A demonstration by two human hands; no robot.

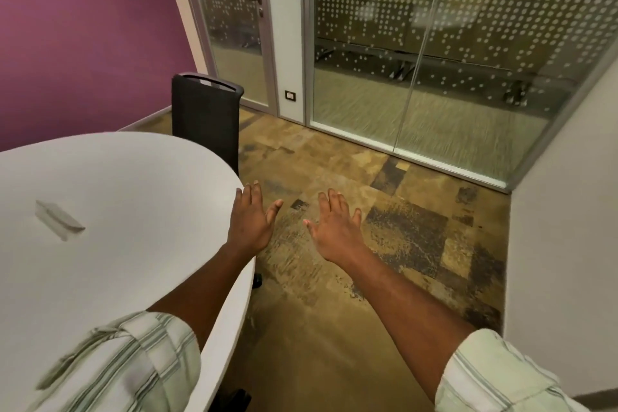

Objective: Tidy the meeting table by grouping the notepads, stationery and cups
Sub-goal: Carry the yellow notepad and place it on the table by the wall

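A white oval meeting table (pixel 110 184) fills the left of the head view. Its only visible feature is a small grey rectangular flap (pixel 59 219) set in the top. No notepads, stationery or cups are in view. My left hand (pixel 251 221) is stretched out flat, fingers straight, over the table's right edge, holding nothing. My right hand (pixel 334 227) is also flat and spread, palm down, held out over the carpet to the right of the table, holding nothing.
A black office chair (pixel 205 117) stands at the table's far side. Patterned brown carpet (pixel 384 261) covers the floor to the right. A glass door (pixel 234 37) and a dotted glass partition (pixel 434 70) close the back; a white wall (pixel 565 244) stands at the right.
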